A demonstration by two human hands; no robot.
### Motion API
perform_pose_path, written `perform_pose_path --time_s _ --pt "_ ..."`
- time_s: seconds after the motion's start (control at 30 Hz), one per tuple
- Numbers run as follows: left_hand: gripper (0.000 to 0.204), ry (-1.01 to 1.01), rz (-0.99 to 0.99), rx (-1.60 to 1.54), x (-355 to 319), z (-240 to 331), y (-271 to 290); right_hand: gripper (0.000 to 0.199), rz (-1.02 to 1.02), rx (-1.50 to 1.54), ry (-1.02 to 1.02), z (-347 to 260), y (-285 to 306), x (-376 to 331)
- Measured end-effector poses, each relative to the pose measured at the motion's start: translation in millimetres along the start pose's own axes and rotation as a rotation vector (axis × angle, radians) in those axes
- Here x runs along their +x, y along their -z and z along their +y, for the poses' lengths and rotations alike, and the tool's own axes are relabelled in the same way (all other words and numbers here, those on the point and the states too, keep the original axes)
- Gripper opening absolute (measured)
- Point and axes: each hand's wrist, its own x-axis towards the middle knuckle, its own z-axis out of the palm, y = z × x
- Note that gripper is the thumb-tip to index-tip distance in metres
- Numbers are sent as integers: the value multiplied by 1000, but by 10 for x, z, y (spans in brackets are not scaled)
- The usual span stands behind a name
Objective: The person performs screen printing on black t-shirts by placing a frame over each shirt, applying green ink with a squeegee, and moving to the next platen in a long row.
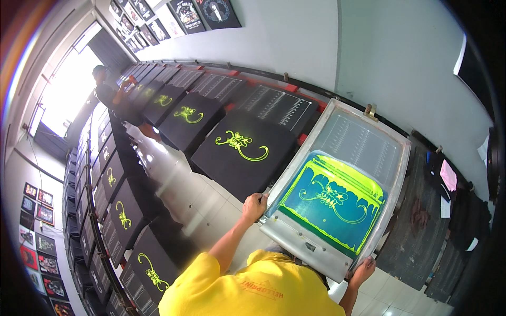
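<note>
White walls enclose a long print workshop, with bright daylight pouring through a tall opening at the far left. Along the top of the wall hangs a row of dark square sample prints (203, 13) with pale and coloured motifs, and a second cluster of small framed prints (39, 247), some reddish, some grey, covers the wall at the lower left. A pink slip of paper (448, 175) sits on the dark gear at the right.

Two long benches run away from the viewer. The right bench (274, 105) carries black shirts on platens, each printed with a curling neon-yellow ornament; the nearest printed shirt (243, 147) lies just left of the screen. The left bench (113, 210) holds more black pieces with the same yellow motif. A person (105, 89) in dark clothes stands far down the aisle beside the right bench.

The screen frame (337, 189) is a pale metal rectangle, lying tilted at the near end of the right bench. Its mesh is teal, with the ornament outlined in yellow and a thick band of neon-yellow ink smeared around the edges. The left hand (254, 206) grips the frame's near left edge, fingers curled over the rim. The right hand (362, 271) holds the near right corner, fingers wrapped under it.
</note>
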Motion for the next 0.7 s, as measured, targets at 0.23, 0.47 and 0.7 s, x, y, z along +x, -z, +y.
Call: perform_pose_path --time_s 0.23,0.47,0.7 --pt "38 -40 -23 48 143 -221 -147 38 39 -74 85 104 -50 10" --pt "37 -77 -194 -25 301 -122 -10 35 63 -97 64 -21 -73 21" --pt "40 -101 -230 6 392 -87 -30 32 111 -208 50 -324 -94 -66"
